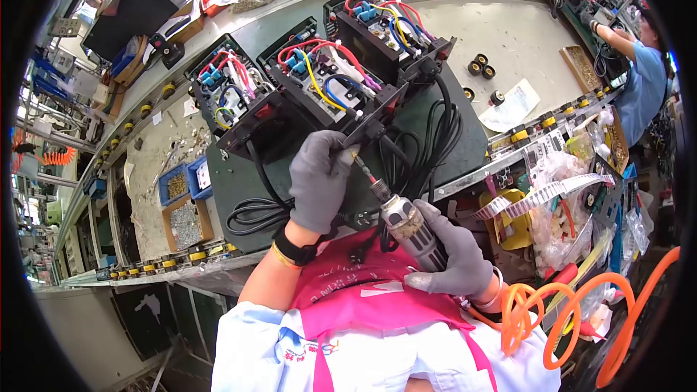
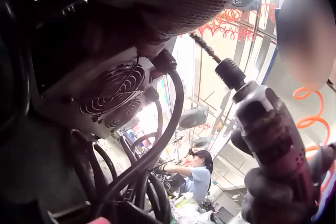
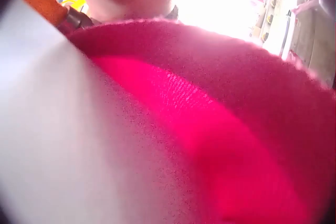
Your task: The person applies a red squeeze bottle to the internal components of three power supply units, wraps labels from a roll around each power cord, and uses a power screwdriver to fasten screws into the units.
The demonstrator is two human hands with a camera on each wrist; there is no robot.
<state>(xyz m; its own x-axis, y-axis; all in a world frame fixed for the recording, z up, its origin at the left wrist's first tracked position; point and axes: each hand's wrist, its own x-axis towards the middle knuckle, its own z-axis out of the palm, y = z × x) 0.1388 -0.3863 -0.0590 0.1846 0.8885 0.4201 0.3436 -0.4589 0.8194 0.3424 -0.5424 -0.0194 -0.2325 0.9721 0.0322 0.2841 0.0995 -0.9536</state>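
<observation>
My gloved right hand [image 1: 461,258] grips a pneumatic screwdriver [image 1: 412,231], its bit pointing up and left. In the left wrist view the same screwdriver [image 2: 268,129] shows its bit tip right at the left glove. My gloved left hand [image 1: 318,181] is at the front corner of the middle black power supply unit [image 1: 312,94], thumb and fingertips together beside the bit tip; I cannot tell what they pinch. That unit is uncovered, with red, yellow and blue wires. The right wrist view holds mostly the pink apron [image 3: 210,119]; the right hand is hidden there.
Similar open units stand left [image 1: 229,91] and right [image 1: 392,33] on the green board [image 1: 465,145]. Coiled black cables [image 1: 428,145] lie before them. An orange coiled hose [image 1: 566,312] hangs at right. Small parts bins [image 1: 185,221] are at left; another person [image 1: 642,87] works at far right.
</observation>
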